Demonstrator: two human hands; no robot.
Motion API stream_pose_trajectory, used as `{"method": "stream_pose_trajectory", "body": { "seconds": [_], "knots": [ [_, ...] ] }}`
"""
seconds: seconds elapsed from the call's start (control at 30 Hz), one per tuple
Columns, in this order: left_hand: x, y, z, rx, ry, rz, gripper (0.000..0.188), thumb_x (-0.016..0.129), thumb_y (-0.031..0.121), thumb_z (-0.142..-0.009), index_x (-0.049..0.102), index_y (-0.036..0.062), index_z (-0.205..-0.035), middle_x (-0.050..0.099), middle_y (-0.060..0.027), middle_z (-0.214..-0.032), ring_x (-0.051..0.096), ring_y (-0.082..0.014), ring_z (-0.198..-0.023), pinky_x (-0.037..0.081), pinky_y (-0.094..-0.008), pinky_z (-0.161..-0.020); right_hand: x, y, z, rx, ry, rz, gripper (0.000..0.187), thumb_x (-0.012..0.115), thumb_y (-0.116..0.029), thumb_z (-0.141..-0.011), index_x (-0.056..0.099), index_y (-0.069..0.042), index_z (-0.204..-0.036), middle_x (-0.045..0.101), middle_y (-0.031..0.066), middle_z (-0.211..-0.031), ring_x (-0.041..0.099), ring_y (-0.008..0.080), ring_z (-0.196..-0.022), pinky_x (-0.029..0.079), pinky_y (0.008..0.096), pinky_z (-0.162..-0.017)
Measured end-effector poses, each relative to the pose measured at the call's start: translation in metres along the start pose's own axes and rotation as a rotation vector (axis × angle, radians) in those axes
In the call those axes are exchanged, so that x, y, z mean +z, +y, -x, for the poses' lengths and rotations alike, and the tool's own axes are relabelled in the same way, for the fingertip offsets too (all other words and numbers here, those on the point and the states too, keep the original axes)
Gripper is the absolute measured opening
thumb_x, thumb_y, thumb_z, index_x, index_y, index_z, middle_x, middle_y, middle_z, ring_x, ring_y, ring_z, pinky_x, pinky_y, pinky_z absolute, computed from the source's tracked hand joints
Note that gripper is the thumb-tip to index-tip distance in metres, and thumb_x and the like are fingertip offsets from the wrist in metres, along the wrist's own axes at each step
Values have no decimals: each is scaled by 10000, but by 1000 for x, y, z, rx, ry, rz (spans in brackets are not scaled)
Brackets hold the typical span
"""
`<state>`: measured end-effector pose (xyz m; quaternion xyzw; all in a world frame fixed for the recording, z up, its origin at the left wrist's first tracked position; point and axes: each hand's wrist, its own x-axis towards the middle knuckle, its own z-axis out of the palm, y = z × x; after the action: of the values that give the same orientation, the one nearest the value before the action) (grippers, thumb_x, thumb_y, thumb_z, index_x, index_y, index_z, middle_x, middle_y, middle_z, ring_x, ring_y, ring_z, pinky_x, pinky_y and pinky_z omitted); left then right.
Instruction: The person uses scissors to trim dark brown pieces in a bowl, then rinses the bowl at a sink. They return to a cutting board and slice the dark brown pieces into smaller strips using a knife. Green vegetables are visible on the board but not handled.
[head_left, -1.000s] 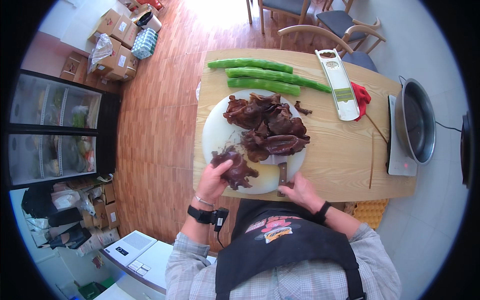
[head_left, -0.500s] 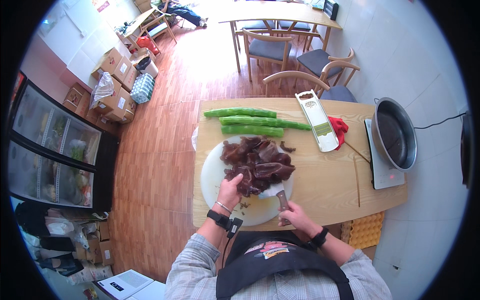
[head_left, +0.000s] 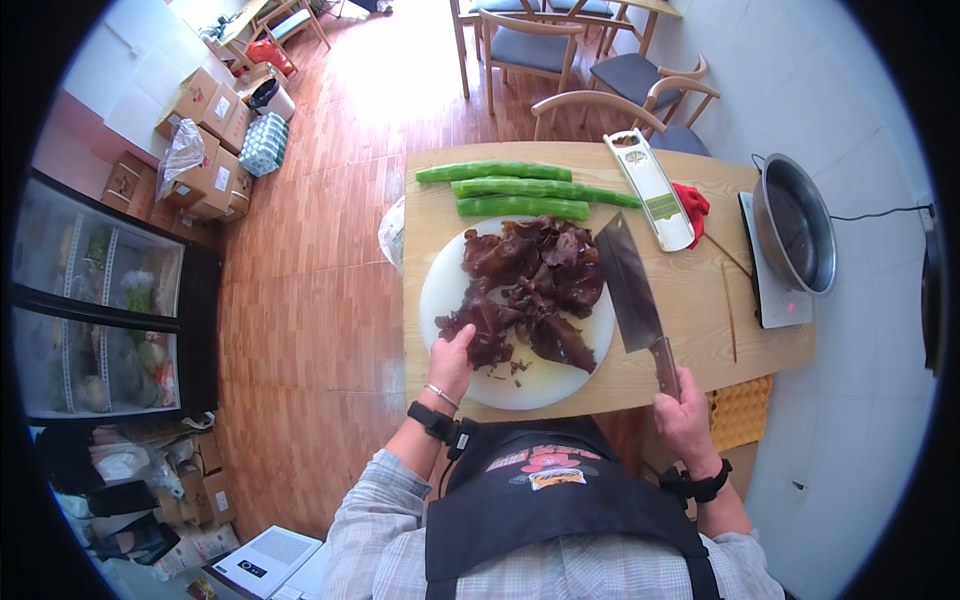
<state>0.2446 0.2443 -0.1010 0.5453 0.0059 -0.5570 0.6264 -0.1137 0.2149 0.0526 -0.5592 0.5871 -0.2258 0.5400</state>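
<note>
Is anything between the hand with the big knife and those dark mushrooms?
Nothing visible, apart from the cleaver the right hand holds, just right of the wood ear mushrooms. The left hand touches their near left side, not in between.

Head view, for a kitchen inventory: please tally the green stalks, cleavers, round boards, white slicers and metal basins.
Green stalks: 3
Cleaver: 1
Round board: 1
White slicer: 1
Metal basin: 1
Total: 7
</note>
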Motion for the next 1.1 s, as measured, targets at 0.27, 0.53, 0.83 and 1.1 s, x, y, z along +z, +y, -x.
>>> {"method": "stream_pose_trajectory", "body": {
  "seconds": [0.27,0.53,0.83,1.1],
  "knots": [
    [-35,-7,-1,146,131,-392,194,760,185,-930,748,-9,-947,679,19,-792,582,-68,-653,449,-268,-553,66,-3,-12,-270,-95,22,382,643,-71,-967,517,-49,-1327,641,52,-829,646,156,-716,523,311,-657],
    [-65,-30,-21,318,180,-481,150,748,129,-938,719,10,-1025,723,-17,-875,669,-105,-682,572,-285,-540,141,-4,-36,-435,-381,406,427,685,-173,-968,533,-98,-1360,721,223,-1003,716,416,-904,567,450,-765],
    [-62,-37,-17,380,239,-533,165,759,106,-924,704,8,-1044,743,-43,-897,663,-102,-725,564,-282,-579,145,14,-58,-319,-496,532,350,593,-252,-1006,490,-72,-1289,702,260,-903,674,495,-870,519,560,-774],
    [-55,-34,-1,411,138,-553,200,731,48,-936,694,-6,-1124,762,-60,-1011,685,-111,-848,560,-270,-692,188,42,-80,-206,-448,564,321,569,-242,-1010,467,-29,-1226,690,304,-902,667,513,-884,502,582,-769]
  ]
}}
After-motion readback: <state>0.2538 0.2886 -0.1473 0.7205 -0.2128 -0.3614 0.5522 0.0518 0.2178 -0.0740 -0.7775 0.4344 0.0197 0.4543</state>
